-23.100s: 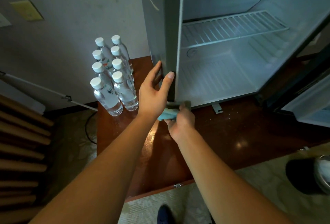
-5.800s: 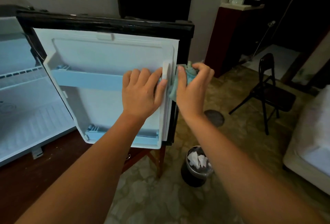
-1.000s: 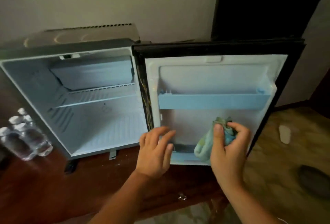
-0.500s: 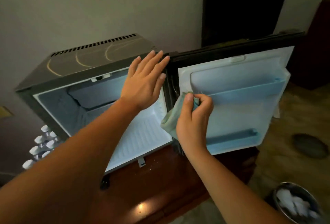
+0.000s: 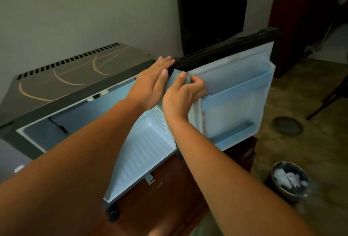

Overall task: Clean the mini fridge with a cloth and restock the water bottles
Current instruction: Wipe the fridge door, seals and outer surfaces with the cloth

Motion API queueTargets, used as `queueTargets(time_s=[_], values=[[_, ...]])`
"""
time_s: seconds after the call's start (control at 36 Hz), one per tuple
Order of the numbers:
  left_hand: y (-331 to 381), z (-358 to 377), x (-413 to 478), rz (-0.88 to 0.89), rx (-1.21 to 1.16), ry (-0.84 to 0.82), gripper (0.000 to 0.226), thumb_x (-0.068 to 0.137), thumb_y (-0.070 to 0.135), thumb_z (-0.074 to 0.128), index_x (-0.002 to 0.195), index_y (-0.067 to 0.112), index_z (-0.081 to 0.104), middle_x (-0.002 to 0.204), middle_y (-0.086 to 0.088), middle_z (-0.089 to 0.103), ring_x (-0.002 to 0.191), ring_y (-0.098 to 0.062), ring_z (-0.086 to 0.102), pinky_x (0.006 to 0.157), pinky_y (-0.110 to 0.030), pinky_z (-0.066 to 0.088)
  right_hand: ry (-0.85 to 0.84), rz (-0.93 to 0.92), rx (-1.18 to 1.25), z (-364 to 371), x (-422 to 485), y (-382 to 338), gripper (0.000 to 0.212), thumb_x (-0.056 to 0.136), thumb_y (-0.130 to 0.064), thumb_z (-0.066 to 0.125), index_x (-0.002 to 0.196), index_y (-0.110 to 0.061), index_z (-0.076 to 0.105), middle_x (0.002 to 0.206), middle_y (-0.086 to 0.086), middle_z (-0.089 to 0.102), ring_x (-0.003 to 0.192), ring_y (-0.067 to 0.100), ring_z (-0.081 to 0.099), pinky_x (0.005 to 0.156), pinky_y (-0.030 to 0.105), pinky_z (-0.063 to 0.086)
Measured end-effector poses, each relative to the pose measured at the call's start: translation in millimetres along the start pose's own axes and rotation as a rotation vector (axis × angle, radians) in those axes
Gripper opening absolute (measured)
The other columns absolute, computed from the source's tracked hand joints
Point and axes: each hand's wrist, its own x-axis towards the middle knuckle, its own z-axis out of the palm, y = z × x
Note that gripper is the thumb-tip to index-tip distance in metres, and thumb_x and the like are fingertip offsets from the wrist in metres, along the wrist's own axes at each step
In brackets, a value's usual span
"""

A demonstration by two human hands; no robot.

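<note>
The mini fridge [image 5: 62, 77] stands open on a dark wooden table [image 5: 165, 198], its white inside bare. Its door [image 5: 237, 107] swings out to the right, with two pale blue shelves. My left hand [image 5: 150, 85] lies flat with fingers spread on the fridge's top front corner by the hinge. My right hand [image 5: 182, 96] grips a blue-green cloth [image 5: 177, 74] and presses it against the hinge-side edge of the door, near the top. One white bottle cap [image 5: 18, 168] peeks out at the far left, behind my left forearm; the other water bottles are hidden.
A dark bin [image 5: 290, 181] with crumpled white paper stands on the floor at the lower right. A round dark floor drain [image 5: 288, 125] lies beyond it. A tall black panel [image 5: 211, 6] stands behind the door, a dark red cabinet [image 5: 297, 28] further right.
My right hand has carried the cloth up from mid-height to the top of the door's hinge edge. My left hand has settled onto the fridge's top corner. The view has shifted closer.
</note>
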Motion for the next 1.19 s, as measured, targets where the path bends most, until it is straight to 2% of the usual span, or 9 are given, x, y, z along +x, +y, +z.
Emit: queueTargets(time_s=[0.14,0.28,0.39,0.56,0.69,0.86,0.94,1.06,1.19], values=[[-8,1,0,0.033,-0.005,0.023,0.047,0.109,0.024,0.029,0.151,0.010,0.046,0.158,-0.006,0.040,0.151,-0.015,0.024,0.124,-0.027,0.017,0.019,-0.105,-0.061,10,-13,19,0.029,0.100,-0.033,0.061,0.116,-0.011,0.052,0.123,0.008,0.043,0.105,0.017,0.049,0.078,0.011,0.039],[-8,6,-2,0.038,-0.014,0.038,0.047,0.108,0.022,0.030,0.150,0.008,0.046,0.158,-0.007,0.041,0.152,-0.019,0.025,0.125,-0.031,0.019,0.077,-0.151,-0.029,13,-14,33,0.022,0.098,-0.037,0.063,0.109,-0.019,0.055,0.123,0.002,0.043,0.112,0.025,0.054,0.083,0.025,0.053],[-5,10,0,0.021,-0.039,0.064,0.046,0.108,0.019,0.032,0.149,0.006,0.047,0.158,-0.009,0.041,0.153,-0.022,0.025,0.125,-0.028,0.019,0.055,-0.178,-0.025,9,-17,33,0.026,0.099,-0.039,0.061,0.115,-0.019,0.057,0.126,0.000,0.042,0.115,0.021,0.053,0.086,0.014,0.050],[-13,14,0,0.047,-0.052,0.085,0.046,0.108,0.018,0.030,0.149,0.006,0.047,0.158,-0.007,0.041,0.153,-0.020,0.026,0.125,-0.037,0.022,-0.071,-0.290,-0.032,-7,-19,43,0.030,0.101,-0.022,0.060,0.127,-0.008,0.056,0.133,0.006,0.041,0.118,0.016,0.054,0.094,0.019,0.050],[-17,19,1,0.076,-0.062,0.122,0.049,0.108,0.023,0.027,0.147,0.005,0.049,0.156,-0.009,0.044,0.152,-0.022,0.029,0.124,-0.040,0.024,0.027,-0.290,0.005,-7,-2,28,0.025,0.095,-0.020,0.070,0.114,-0.005,0.063,0.117,0.008,0.059,0.107,0.005,0.054,0.091,0.009,0.042],[-23,29,0,0.130,-0.086,0.184,0.052,0.107,0.024,0.022,0.146,0.005,0.050,0.154,-0.008,0.046,0.151,-0.023,0.030,0.123,-0.043,0.024,0.065,-0.392,-0.066,-10,-3,40,0.018,0.094,-0.015,0.072,0.106,-0.002,0.069,0.110,0.009,0.063,0.103,0.015,0.061,0.090,0.023,0.051],[-26,32,1,0.143,-0.095,0.224,0.053,0.106,0.025,0.021,0.145,0.004,0.052,0.152,-0.010,0.048,0.150,-0.025,0.032,0.121,-0.048,0.026,0.067,-0.382,-0.109,-11,-11,53,0.018,0.094,-0.015,0.071,0.106,-0.002,0.069,0.111,0.009,0.062,0.103,0.011,0.059,0.090,0.017,0.049],[-25,35,0,0.173,-0.102,0.256,0.054,0.106,0.023,0.021,0.143,0.001,0.052,0.151,-0.013,0.049,0.149,-0.029,0.033,0.123,-0.042,0.024,0.111,-0.297,-0.122,-8,-19,54,0.020,0.096,-0.020,0.069,0.109,-0.005,0.068,0.112,0.004,0.059,0.103,0.008,0.057,0.089,0.017,0.049],[-25,40,1,0.175,-0.144,0.286,0.054,0.105,0.023,0.020,0.143,0.002,0.053,0.150,-0.011,0.050,0.149,-0.027,0.032,0.123,-0.037,0.023,0.151,-0.324,-0.132,2,-13,40,0.021,0.098,-0.025,0.065,0.111,-0.009,0.068,0.111,-0.001,0.057,0.098,0.001,0.055,0.082,0.002,0.040]])
